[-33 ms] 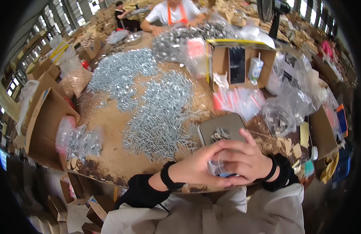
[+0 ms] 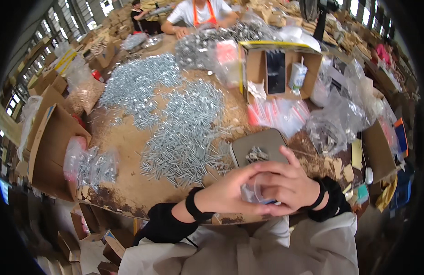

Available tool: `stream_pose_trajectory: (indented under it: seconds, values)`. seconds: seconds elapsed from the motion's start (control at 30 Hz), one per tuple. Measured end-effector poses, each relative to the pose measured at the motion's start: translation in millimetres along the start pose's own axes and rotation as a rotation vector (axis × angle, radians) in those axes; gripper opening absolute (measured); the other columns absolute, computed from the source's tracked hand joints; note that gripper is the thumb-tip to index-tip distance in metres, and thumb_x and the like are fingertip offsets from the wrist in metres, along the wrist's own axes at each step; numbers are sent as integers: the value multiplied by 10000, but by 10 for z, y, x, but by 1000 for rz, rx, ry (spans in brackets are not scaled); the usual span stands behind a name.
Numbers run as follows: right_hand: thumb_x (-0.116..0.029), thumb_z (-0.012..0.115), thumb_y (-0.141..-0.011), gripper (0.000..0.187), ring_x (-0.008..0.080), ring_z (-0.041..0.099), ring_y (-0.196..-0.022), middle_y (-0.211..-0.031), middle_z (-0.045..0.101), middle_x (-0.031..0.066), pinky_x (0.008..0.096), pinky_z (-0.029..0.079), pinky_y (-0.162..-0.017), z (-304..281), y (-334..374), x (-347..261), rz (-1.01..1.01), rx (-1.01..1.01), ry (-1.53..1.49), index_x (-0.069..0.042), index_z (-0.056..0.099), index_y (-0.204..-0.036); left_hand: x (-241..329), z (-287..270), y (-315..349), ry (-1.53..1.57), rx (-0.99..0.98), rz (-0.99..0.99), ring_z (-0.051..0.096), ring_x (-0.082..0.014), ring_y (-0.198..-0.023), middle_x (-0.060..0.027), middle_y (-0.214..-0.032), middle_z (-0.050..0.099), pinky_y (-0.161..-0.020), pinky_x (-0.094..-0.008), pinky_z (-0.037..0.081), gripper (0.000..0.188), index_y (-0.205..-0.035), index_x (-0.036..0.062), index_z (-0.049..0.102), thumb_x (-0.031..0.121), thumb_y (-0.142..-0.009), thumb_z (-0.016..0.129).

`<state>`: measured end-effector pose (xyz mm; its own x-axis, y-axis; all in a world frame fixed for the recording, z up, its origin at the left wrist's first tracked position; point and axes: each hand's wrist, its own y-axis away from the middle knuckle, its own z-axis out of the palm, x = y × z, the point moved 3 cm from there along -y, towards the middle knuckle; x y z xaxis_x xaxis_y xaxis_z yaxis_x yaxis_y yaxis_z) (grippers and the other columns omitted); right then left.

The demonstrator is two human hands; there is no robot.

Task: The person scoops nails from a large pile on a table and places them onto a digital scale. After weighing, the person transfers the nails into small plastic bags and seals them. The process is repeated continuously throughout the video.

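Across the table (image 2: 124,160), screws (image 2: 184,137) lie loose from centre to eleven o'clock, filled bags (image 2: 99,167) at eight. Beside a grey tray (image 2: 269,137), left hand (image 2: 230,190) and right hand (image 2: 292,188) curl fingers around a clear container (image 2: 249,192) at five; metal pieces (image 2: 256,155) lie unbagged.
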<state>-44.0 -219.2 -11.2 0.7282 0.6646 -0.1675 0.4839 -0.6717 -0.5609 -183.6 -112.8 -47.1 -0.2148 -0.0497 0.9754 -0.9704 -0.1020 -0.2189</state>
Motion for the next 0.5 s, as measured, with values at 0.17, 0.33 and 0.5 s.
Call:
stream_pose_trajectory:
  seconds: [0.17, 0.33, 0.5]
  values:
    - [-174, 637, -777, 253, 272, 620, -1116, -1022, 684, 19, 627, 208, -1165, -82, 7, 53, 12, 119, -42, -111, 683, -1019, -29, -73, -19, -5, 87, 18, 601, -107, -989, -47, -1075, 625, -863, -287, 483, 521, -1261, 24, 493, 105, -830, 773]
    - [-130, 617, -719, 316, 299, 625, -1054, -932, 726, 53, 569, 285, -1131, -281, 43, 236, 83, 188, -282, -86, 698, -1022, -20, -152, -77, -39, 203, 10, 582, -72, -882, 3, -917, 611, -784, -248, 459, 351, -1159, 41, 526, 46, -864, 716]
    - [-170, 728, -757, 614, 360, 477, -1286, -1242, 613, 163, 490, 322, -1133, -216, 61, 532, 304, 142, -280, -24, 527, -1318, -83, -294, -71, -132, 416, 27, 576, -75, -908, -6, -978, 612, -810, -239, 455, 349, -1177, 41, 521, -15, -871, 678]
